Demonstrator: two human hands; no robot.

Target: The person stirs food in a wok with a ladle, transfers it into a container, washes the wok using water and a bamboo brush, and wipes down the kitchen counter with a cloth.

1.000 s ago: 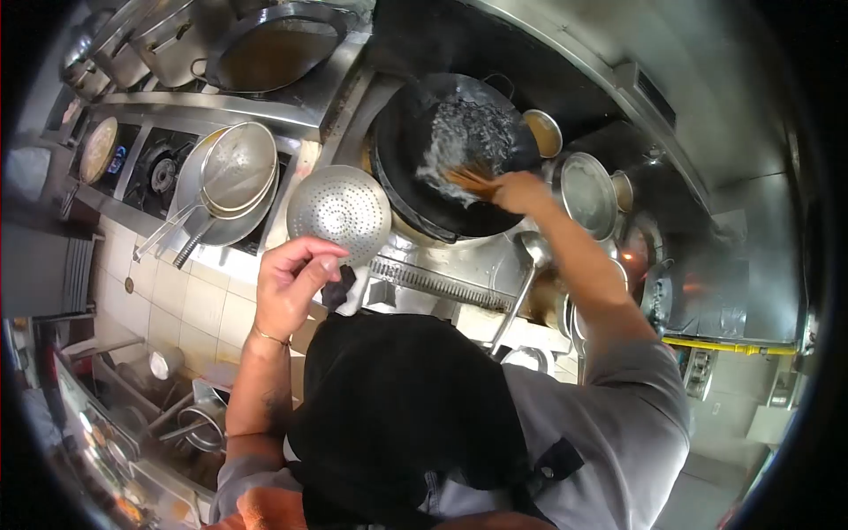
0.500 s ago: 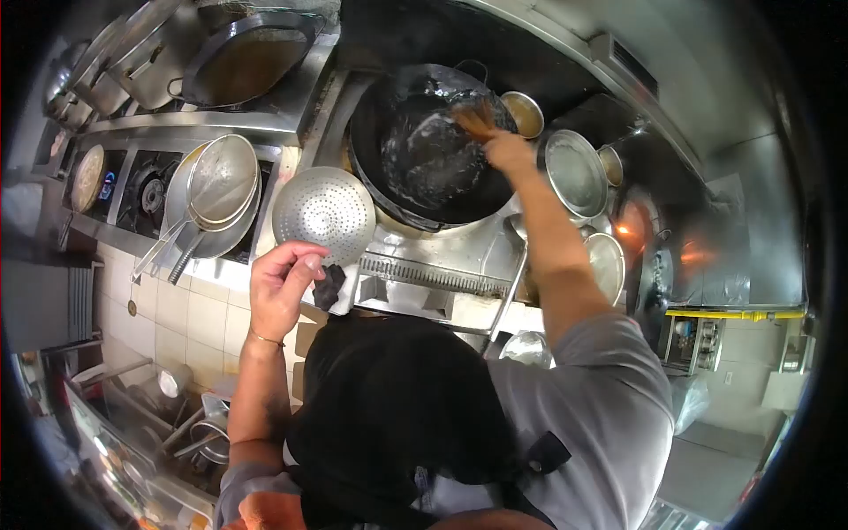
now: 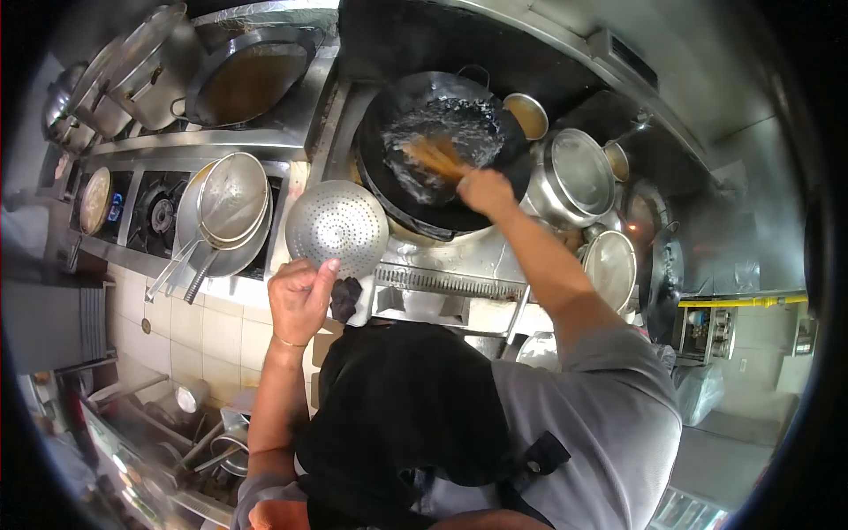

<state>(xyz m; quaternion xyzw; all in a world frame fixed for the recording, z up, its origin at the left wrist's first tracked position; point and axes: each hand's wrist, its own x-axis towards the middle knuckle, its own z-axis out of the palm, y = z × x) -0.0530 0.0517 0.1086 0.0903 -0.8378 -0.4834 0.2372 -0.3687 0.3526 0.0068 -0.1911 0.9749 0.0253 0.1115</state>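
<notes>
My right hand (image 3: 486, 193) is closed around a bamboo wok brush (image 3: 435, 156). The bristles reach into a large black wok (image 3: 375, 168), where foamy water (image 3: 459, 115) swirls. My left hand (image 3: 300, 299) has its fingers curled in, with the thumb pointing up at the lower rim of a round perforated skimmer (image 3: 337, 228). Whether anything is inside those fingers is hidden. A dark crumpled cloth (image 3: 344, 300) lies just right of that hand.
Handled strainers (image 3: 234, 199) rest stacked over a pan on the left burners. A wide pan of brown liquid (image 3: 252, 84) stands behind them. Right of the wok are a metal pot (image 3: 579, 172), a small bowl (image 3: 527, 115) and a round sieve (image 3: 609, 269).
My right hand has swept the brush leftward and toward me across the wok. The water is more stirred up. My left hand's fingers have curled in from a looser pinch; the camera has shifted slightly.
</notes>
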